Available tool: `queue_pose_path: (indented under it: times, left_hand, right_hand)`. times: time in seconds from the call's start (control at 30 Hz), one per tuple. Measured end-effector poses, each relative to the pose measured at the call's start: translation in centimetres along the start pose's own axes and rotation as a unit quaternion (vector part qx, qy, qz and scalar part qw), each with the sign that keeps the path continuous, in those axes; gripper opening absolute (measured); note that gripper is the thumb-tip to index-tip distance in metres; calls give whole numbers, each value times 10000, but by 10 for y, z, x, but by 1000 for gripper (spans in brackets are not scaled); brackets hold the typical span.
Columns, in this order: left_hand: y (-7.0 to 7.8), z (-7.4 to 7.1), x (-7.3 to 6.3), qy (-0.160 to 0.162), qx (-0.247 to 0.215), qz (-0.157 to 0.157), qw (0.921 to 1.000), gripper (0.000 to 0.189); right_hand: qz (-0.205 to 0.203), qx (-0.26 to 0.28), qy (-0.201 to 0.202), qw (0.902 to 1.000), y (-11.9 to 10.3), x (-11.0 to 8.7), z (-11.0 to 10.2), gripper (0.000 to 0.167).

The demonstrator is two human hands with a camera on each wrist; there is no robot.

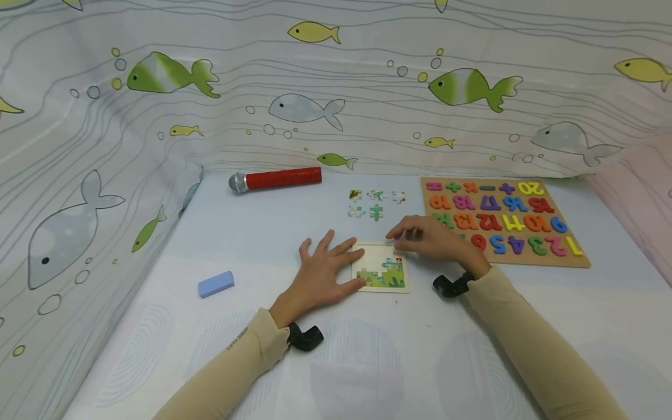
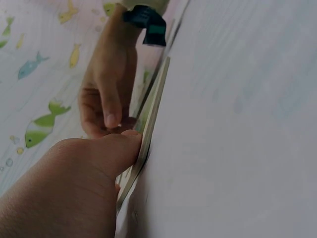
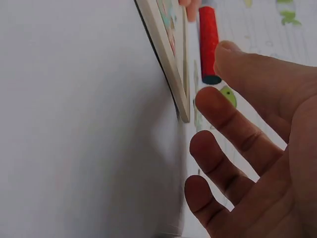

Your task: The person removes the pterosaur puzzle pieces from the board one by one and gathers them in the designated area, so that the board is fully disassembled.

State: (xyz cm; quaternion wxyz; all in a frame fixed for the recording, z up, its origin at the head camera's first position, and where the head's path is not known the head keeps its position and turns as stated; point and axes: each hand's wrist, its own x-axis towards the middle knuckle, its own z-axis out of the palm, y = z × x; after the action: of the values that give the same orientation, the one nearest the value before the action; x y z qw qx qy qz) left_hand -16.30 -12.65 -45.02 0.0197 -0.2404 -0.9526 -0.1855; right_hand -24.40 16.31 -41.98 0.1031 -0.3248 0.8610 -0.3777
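Note:
A small square puzzle tray [image 1: 380, 245] with a pale rim lies in front of me. Joined green pieces [image 1: 385, 280] fill its lower part, and its upper left shows bare backing. My left hand [image 1: 324, 273] spreads its fingers over the tray's left side, thumb [image 2: 126, 146] resting at the near rim. Close over the tray's upper right corner is my right hand [image 1: 433, 238], its fingers loosely bent. Nothing sits between its thumb and fingers [image 3: 213, 101] in the right wrist view. Several loose puzzle pieces [image 1: 376, 212] lie behind the tray.
A wooden number board [image 1: 525, 261] with coloured numerals and signs lies to the right, partly behind the right hand. At the back left is a red microphone [image 1: 283, 178]. A blue block [image 1: 216, 284] sits on the left. Fish-printed cloth [image 1: 378, 134] rises behind.

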Motion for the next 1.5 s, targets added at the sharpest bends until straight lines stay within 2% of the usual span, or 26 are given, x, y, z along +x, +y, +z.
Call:
queue_pose_path:
  times: [0.2, 0.63, 0.93, 1.1, 1.5]
  left_hand:
    - [1, -2, 0, -53, 12, -44, 10000, 65]
    - [-1, 2, 1, 22, 22, 10, 10000, 64]
    - [-1, 2, 0, 55, 20, 24, 10000, 64]
    - [-1, 1, 0, 57, 67, 29, 10000, 64]
    - [-1, 0, 1, 17, 39, 1, 10000, 64]
  right_hand:
    - [-258, 59, -263, 9993, -6, -13, 9, 21]
    - [-234, -397, -737, 9962, -15, -19, 16, 35]
    - [-102, -686, -778, 9946, -19, -21, 16, 43]
    - [9, -682, -788, 9946, -21, -21, 15, 39]
    - [-76, -598, -776, 9952, -23, -22, 15, 38]
